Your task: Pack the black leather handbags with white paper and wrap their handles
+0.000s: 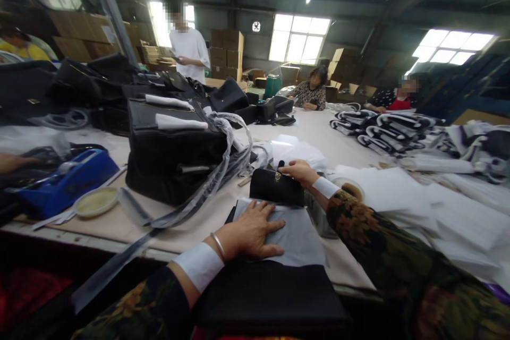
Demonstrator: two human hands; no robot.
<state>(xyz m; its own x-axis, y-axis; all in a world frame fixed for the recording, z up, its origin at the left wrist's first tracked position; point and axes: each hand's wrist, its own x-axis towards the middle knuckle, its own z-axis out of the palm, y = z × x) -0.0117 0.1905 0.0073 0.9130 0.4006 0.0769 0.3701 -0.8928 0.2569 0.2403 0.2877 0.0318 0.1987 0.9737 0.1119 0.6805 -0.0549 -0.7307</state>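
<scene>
My left hand lies flat with fingers spread on a sheet of white tissue paper. The paper rests over a black leather piece that reaches past the table's front edge towards me. Beyond the paper is a black flap with a small gold clasp. My right hand pinches a short black tab at the flap's upper right. A black handbag stands to the left, its handles wrapped in white and a plastic-covered strap trailing from it.
A blue tape dispenser and a shallow dish stand at the left. White sheets and a tape roll lie right of my right arm. Black bags and bundled straps fill the back. Several people are around the table.
</scene>
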